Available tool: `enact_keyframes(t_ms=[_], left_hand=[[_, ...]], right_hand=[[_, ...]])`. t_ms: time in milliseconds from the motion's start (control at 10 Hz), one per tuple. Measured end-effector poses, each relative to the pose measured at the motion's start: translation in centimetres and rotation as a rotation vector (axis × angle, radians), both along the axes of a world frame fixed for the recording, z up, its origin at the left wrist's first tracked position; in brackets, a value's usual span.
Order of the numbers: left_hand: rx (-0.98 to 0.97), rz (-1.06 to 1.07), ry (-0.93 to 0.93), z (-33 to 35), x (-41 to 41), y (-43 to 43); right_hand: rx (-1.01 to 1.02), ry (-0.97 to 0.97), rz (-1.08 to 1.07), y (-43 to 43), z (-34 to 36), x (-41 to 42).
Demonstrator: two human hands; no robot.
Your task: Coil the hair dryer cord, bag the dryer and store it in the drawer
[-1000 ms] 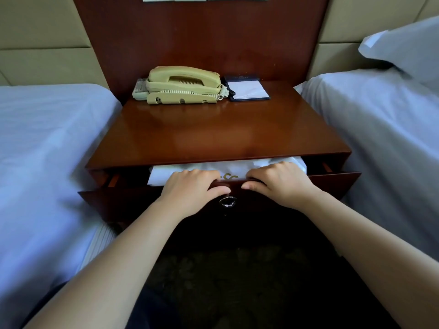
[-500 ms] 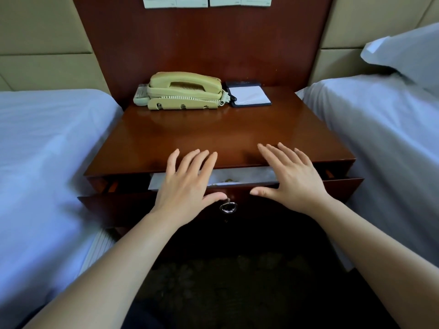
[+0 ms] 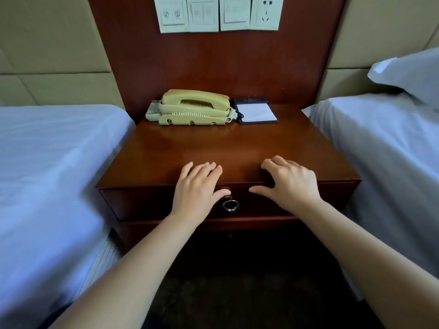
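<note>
**Bedside counter, drawer front flush**

Wooden counter [image 3: 213, 148] fills the middle of the frame, with one bed [image 3: 47, 162] at the left edge and the other bed [image 3: 392, 150] at the right. A cream telephone [image 3: 193, 108] and a notepad [image 3: 257, 111] sit at the back of it, below the wall switches [image 3: 218, 13] at the top.

My left hand [image 3: 197, 186] lies flat over the counter's front edge. Its fingers are straight on the top and its thumb is against the drawer [image 3: 142, 203], just above the ring pull [image 3: 231, 205]. My right hand [image 3: 292, 184] rests the same way a little to the right, fingers loosely bent and thumb stretched out along the drawer front. Neither hand is grasping anything.

The hair dryer and its bag show nowhere. I judge they are inside the drawer, which looks shut with no white in the seam.

To finish this well, I would press evenly on both sides of the ring pull so the drawer seats square. I would keep my fingertips on top and out of the gap, and check that no corner of the bag is pinched along the upper edge.
</note>
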State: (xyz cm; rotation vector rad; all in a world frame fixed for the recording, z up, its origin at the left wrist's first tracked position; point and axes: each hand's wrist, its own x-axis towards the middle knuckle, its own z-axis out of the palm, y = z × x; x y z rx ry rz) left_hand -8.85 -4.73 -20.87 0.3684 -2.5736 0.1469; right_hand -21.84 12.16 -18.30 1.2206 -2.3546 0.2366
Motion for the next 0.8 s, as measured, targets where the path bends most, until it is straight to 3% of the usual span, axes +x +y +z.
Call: enact_keyframes(t_ms=[100, 200, 400, 600, 800], left_hand=[[0.086, 0.035, -0.126, 2.2, 0.5, 1.4], [0.048, 0.074, -0.336, 4.8, 1.3, 2.3], [0.54, 0.187, -0.639, 11.8, 2.9, 3.7], [0.555, 0.005, -0.732, 17.7, 2.4, 3.5], [0.5, 0.045, -0.765, 20.6, -1.3, -0.9]], right_hand=[[0.116, -0.121, -0.063, -0.3, 1.8, 1.3], [0.237, -0.192, -0.101, -0.2, 3.2, 2.5], [0.504, -0.378, -0.239, 0.9, 8.1, 3.3], [0.448, -0.459, -0.227, 2.3, 14.3, 1.6], [0.427, -0.556, -0.208, -0.5, 16.7, -2.9]])
